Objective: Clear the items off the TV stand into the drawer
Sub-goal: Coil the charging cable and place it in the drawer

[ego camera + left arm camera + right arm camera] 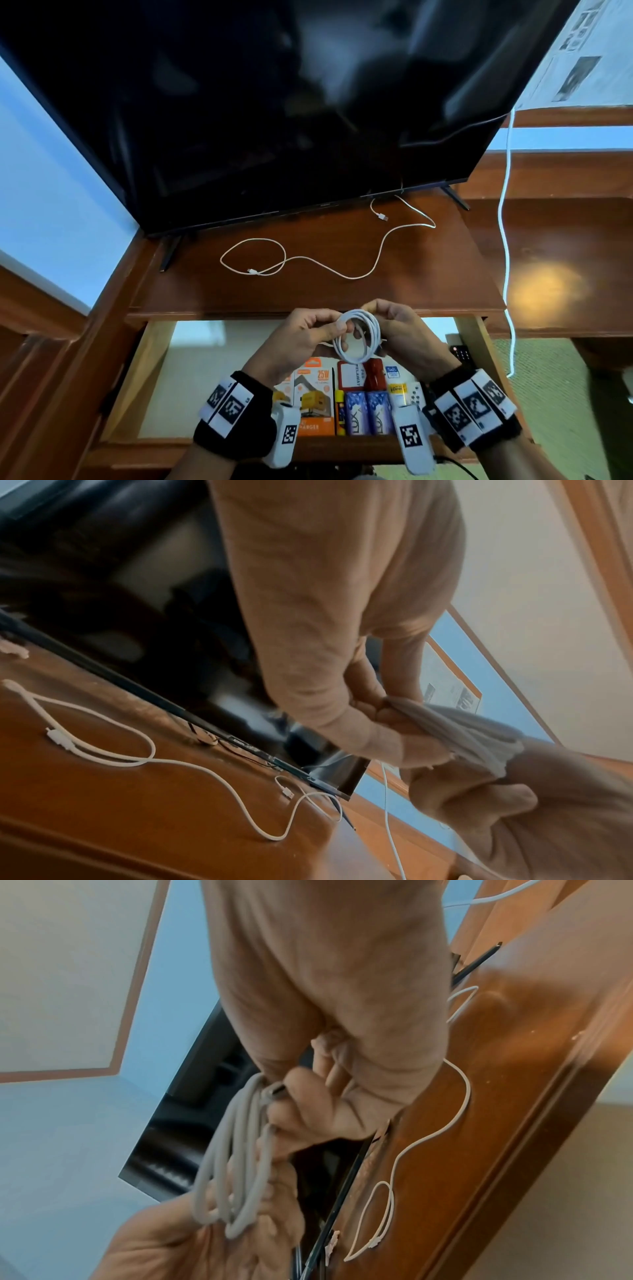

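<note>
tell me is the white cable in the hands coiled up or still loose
Coiled. The white cable forms a neat ring of several loops, pinched by the left hand and right hand over the open drawer.

A glossy reddish-brown wooden TV stand top is seen, on which a large black flat-screen television is stood on thin black splayed feet. A thin white charging cable is laid loose on the wood before the screen, looped at its left end.
</note>
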